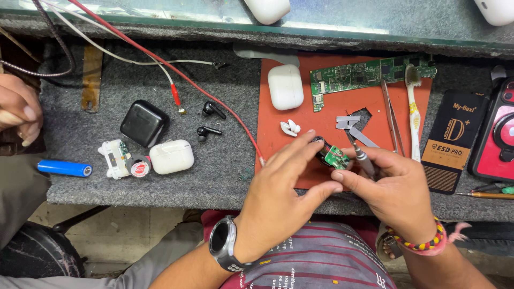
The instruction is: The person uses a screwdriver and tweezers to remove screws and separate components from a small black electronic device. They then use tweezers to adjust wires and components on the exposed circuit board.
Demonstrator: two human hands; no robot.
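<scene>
My left hand [281,190], with a black watch on its wrist, pinches a small opened black part with a green circuit board [334,156] over the orange mat [316,123]. My right hand [396,187], wearing a beaded bracelet, grips a thin metal-tipped tool [360,155] whose tip rests on that small board. Both hands touch the part from either side. Just above lie a grey metal bracket [350,124] and two white earbuds [290,128].
On the orange mat sit a white earbud case [285,85], a long green circuit board [369,75], tweezers [392,115] and a toothbrush [413,112]. The grey felt holds a black case [143,123], a white case [171,156], black earbuds [213,109], a blue battery cell [64,168]. Another person's hand [19,109] is at left.
</scene>
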